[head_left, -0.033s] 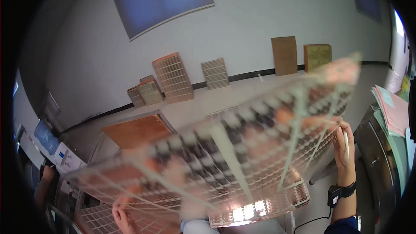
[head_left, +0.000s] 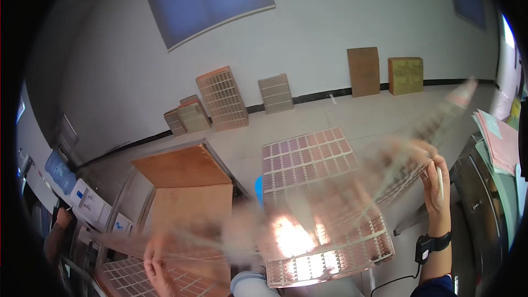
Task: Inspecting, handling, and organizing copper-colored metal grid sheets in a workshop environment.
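Note:
A thin see-through sheet with a grid pattern (head_left: 404,180) spans between my hands, badly smeared by motion. At its right side my right hand (head_left: 434,184) is closed on the edge. A slim white stick (head_left: 440,181) also sits between that hand's fingers. My left hand (head_left: 157,267), at lower left, has its fingers bent around the sheet's left end; their grip is partly blurred. Under the sheet, before my lap, lies a shiny coppery panel with rows of small cells (head_left: 308,157), reflecting bright light. Another gridded panel (head_left: 124,278) lies beneath my left hand.
A brown chair (head_left: 184,165) stands left of the coppery panel. Several boards and gridded panels (head_left: 223,99) lean along the far wall. A dark cabinet (head_left: 467,203) with papers is at right. At left are a water dispenser (head_left: 88,198) and another person's hand (head_left: 63,218).
The sheet has tipped from a broad, face-on slant to nearly edge-on, its middle dropping. The coppery panel and chair seat behind it now show. Both hands keep almost the same places.

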A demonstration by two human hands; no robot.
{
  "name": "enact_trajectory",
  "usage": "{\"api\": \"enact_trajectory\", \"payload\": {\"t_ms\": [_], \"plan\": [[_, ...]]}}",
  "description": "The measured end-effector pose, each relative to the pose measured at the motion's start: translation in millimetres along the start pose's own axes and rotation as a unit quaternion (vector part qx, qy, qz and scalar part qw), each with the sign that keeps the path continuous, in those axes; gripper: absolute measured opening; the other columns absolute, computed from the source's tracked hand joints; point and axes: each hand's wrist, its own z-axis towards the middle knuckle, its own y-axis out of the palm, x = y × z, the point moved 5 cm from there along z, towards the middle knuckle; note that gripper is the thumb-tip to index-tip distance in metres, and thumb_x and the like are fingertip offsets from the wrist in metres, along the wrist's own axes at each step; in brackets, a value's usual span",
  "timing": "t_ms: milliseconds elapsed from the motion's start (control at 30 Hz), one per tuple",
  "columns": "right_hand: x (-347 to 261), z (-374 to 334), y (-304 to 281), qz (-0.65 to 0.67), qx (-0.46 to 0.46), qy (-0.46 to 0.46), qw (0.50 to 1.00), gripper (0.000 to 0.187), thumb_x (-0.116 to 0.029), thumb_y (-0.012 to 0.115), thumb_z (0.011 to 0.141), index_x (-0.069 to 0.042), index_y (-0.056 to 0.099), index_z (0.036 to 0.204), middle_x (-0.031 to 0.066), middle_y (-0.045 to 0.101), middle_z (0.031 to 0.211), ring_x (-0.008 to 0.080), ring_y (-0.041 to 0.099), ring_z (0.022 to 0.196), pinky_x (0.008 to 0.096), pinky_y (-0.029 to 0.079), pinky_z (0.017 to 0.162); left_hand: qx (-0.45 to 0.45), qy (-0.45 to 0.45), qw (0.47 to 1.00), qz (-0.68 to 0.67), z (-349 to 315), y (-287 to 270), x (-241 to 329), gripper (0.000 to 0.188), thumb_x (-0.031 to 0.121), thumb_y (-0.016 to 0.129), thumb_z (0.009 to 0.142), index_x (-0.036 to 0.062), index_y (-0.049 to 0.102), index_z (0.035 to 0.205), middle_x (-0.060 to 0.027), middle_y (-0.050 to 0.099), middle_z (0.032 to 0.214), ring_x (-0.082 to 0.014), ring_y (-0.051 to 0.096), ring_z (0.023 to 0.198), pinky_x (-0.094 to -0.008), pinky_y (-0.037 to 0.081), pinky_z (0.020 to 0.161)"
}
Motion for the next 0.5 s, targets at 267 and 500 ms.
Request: {"api": "enact_trajectory", "payload": {"t_ms": [267,500], "plan": [[24.7,-16.3,27.0,0.186,-0.003,0.103,0.977,0.035,-0.031,0.045,0.093,-0.002,0.052,0.112,0.0164,0.047,0.128,0.0209,0.052,0.112,0.0334,0.045,0.090,-0.045,-0.086,0.985,-0.141,-4.1,20.8,-26.9,0.037,0.030,0.049,0.091,0.0040,0.047,0.117,-0.0123,0.055,0.110,-0.0201,0.056,0.099,-0.0362,0.049,0.085],[0.8,-44.8,73.6,0.280,-0.135,0.338,0.888,0.039,-0.029,0.039,0.094,0.000,0.050,0.117,0.0181,0.049,0.124,0.0222,0.055,0.108,0.0368,0.051,0.084,-0.033,-0.209,0.940,-0.267,-28.0,30.7,-45.0,0.035,0.029,0.046,0.092,0.0041,0.048,0.116,-0.0129,0.056,0.109,-0.0230,0.056,0.099,-0.0392,0.047,0.087]]}}
